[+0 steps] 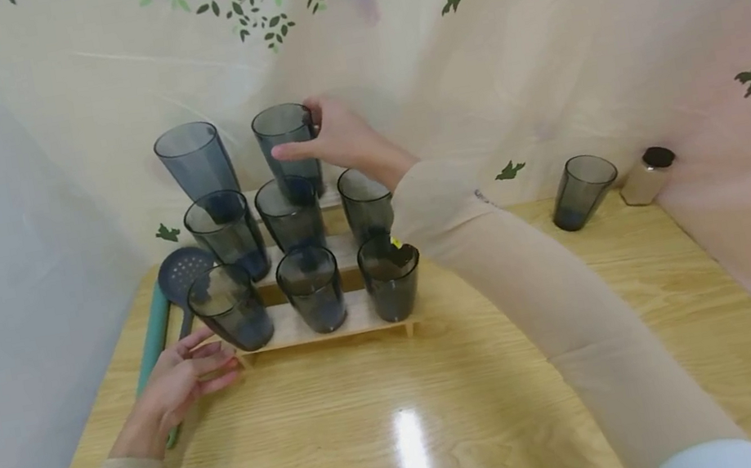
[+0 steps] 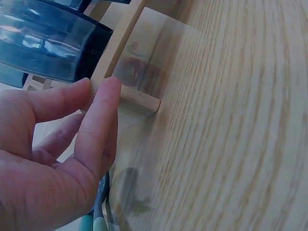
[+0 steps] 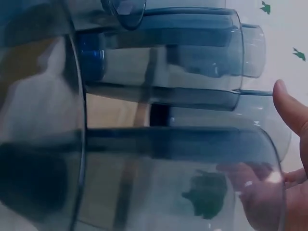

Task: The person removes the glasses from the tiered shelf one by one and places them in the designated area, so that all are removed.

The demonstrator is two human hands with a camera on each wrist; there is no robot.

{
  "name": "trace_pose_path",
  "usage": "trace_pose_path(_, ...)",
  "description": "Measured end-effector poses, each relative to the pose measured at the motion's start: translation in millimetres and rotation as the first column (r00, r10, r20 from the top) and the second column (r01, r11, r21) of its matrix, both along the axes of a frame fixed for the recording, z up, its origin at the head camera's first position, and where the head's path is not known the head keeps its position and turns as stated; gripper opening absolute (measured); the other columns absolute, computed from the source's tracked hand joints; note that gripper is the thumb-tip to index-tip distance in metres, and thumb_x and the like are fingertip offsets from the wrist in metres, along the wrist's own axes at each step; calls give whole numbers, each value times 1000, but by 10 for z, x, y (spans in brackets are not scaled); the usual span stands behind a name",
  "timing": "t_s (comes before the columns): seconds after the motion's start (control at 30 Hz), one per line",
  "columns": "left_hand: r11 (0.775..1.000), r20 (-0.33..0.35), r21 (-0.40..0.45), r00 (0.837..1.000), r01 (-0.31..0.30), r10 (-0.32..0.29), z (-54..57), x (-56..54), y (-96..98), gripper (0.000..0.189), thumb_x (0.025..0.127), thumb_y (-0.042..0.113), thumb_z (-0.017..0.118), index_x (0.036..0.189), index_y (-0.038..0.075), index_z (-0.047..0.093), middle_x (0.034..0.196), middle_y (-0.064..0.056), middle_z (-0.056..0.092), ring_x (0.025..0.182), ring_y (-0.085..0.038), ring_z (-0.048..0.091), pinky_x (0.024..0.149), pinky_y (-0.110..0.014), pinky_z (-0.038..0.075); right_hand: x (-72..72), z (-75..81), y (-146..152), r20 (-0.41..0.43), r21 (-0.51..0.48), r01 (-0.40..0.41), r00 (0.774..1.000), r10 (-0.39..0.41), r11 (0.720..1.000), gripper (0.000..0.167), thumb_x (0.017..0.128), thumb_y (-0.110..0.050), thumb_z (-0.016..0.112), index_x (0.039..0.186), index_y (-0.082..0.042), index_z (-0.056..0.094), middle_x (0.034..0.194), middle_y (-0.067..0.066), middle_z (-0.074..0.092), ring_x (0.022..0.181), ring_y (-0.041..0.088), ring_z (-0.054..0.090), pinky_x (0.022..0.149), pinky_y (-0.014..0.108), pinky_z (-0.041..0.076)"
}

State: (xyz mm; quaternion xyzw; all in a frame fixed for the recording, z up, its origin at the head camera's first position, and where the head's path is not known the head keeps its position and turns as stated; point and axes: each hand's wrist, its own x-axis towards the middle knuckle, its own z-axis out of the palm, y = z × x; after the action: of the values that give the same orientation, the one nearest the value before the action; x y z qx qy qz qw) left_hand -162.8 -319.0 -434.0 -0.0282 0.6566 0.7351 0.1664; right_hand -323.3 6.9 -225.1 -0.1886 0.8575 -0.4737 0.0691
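Observation:
At the back of the stepped wooden rack (image 1: 301,326), my right hand (image 1: 347,135) holds a smoky grey glass (image 1: 289,128), with the thumb across its front and the fingers at its right rear. To its left a second back-row glass (image 1: 196,165) leans slightly. Three similar glasses stand on the middle step, and three more on the front step, among them a middle one (image 1: 311,290). My left hand (image 1: 183,378) pinches the rack's front left corner; in the left wrist view its fingertips (image 2: 111,86) meet at the board's end, beside a glass (image 2: 48,43).
A dark slotted spoon (image 1: 182,270) and a green-handled utensil (image 1: 151,329) lie left of the rack. On the right, another grey glass (image 1: 583,191) stands beside a small jar (image 1: 647,176) with a black lid. A leaf-patterned cloth (image 1: 420,53) hangs behind the wooden table (image 1: 321,442).

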Motion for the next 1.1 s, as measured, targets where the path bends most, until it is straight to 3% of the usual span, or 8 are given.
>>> trace_pose_path(0.4,999,13,31,1000,9,-10,-11,-19,-4,46,100,0,62,141,10,42,106,-5,65,96,-22,70,89,-42,60,-22,-104,-58,12,34,54,998,-54,998,101,85,-50,79,161,-16,22,161,1,33,145,13,33,116,28,36)
trace_pose_path(0.67,999,5,43,1000,10,-11,-17,-9,-23,40,100,0,62,135,14,48,107,-5,66,96,-23,70,89,-43,60,-10,-116,-75,-3,6,54,999,-54,998,98,85,-49,80,161,-17,25,160,0,34,144,12,34,115,27,37)
trace_pose_path(0.93,1000,6,-6,1000,1,-1,-1,-5,-30,59,100,2,62,150,3,31,109,-5,64,98,-22,70,91,-43,59,-18,-135,-94,-23,-23,62,998,-62,998,97,85,-47,81,159,-16,28,158,1,38,141,13,39,113,26,39)
trace_pose_path(1.1,1000,4,-27,1000,-4,4,-9,-31,-13,62,100,3,64,151,0,30,108,-6,62,99,-23,70,93,-45,57,-36,-150,-98,-53,-25,89,994,-90,996,95,84,-46,83,158,-16,32,157,2,40,141,13,40,113,26,39)
